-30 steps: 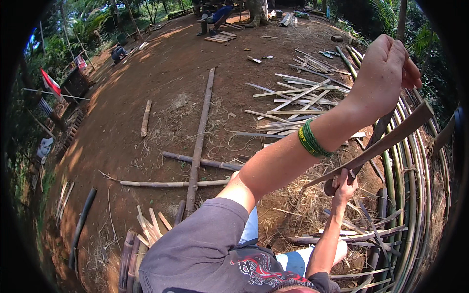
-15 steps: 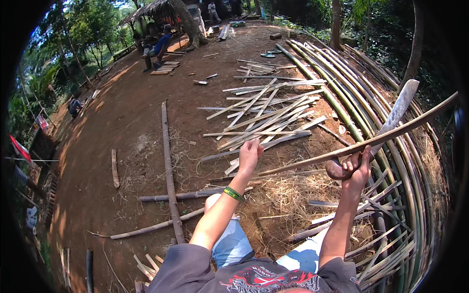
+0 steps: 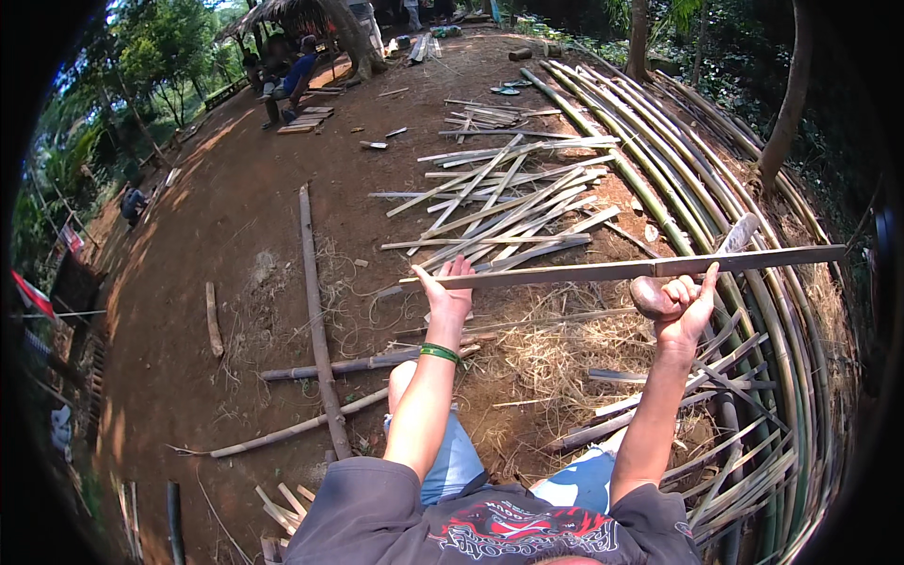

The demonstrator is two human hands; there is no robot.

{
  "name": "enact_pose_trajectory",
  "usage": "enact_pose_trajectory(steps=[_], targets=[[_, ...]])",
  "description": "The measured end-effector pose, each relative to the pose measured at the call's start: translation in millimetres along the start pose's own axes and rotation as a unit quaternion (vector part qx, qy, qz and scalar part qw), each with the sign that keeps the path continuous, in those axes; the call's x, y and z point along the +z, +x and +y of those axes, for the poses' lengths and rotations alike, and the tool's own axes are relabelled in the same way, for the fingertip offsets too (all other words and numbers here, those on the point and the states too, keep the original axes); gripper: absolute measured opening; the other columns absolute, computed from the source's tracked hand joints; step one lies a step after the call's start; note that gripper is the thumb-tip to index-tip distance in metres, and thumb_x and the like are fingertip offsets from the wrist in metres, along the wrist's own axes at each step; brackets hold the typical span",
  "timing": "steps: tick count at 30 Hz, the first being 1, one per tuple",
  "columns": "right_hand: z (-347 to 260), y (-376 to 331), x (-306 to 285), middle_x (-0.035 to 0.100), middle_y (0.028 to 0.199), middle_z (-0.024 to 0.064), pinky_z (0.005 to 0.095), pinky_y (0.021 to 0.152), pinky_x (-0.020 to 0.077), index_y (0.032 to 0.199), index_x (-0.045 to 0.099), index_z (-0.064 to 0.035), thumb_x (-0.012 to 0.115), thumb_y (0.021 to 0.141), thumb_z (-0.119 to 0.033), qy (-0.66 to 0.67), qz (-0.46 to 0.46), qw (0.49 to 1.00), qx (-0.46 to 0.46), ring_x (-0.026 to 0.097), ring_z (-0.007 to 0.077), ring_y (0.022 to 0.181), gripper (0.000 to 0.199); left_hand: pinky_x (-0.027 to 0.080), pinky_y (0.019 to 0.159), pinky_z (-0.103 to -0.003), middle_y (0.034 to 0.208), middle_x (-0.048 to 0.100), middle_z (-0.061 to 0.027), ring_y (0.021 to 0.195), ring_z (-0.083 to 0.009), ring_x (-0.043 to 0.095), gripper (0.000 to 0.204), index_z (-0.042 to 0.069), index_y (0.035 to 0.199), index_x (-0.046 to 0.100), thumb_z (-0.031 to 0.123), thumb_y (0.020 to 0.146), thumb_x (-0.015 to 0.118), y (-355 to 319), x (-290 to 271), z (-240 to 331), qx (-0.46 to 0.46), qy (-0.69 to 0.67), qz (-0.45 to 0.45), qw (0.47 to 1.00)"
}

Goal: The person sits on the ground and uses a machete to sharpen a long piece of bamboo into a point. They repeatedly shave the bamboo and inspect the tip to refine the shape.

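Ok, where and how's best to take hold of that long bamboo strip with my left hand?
Probably pinched across its width near the left end, from the near side: the bamboo strip runs crosswise, long and narrow, with that end at your left hand; the machete crosses behind its right half.

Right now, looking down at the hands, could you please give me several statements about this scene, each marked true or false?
1. The right hand grips a machete. True.
2. The strip hangs vertically. False: the strip runs crosswise, nearly level in the picture.
3. The left hand is at the strip's left end. True.
4. The wristband is red. False: the wristband is green.
5. The long poles curve along the left side of the picture. False: the long poles are on the right side.
6. A person in blue is in the background, at the upper left. True.
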State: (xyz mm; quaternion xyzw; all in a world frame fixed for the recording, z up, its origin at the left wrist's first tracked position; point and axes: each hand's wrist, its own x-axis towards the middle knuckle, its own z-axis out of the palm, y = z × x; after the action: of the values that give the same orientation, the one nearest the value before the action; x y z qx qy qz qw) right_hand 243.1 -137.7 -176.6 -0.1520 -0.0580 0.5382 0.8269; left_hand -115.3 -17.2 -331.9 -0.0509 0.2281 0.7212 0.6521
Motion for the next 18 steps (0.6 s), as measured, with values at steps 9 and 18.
enact_pose_trajectory(steps=[9,18], targets=[[73,55,-118,0.032,0.056,-0.0075,0.0213,0.045,0.0314,0.084,0.049,-0.0105,0.067,0.088,-0.050,-0.151,0.120,0.972,0.134,0.033,0.0052,0.046,0.044,0.030,0.044,-0.022,0.051,0.028,0.0052,0.043,-0.0079,0.026,0.061,0.014,0.062,0.038,0.067,0.091,0.041,-68,108,104,0.211,-0.067,-0.248,0.943],[123,-50,-264,0.035,0.057,-0.0054,0.0238,0.042,0.0338,0.090,0.051,-0.0036,0.058,0.089,-0.060,-0.292,0.247,0.861,0.334,0.036,0.0080,0.044,0.057,0.023,0.047,-0.025,0.055,0.023,0.0053,0.047,-0.0080,0.020,0.058,0.013,0.068,0.037,0.066,0.090,0.047,-119,178,108,0.331,0.171,-0.364,0.853]])
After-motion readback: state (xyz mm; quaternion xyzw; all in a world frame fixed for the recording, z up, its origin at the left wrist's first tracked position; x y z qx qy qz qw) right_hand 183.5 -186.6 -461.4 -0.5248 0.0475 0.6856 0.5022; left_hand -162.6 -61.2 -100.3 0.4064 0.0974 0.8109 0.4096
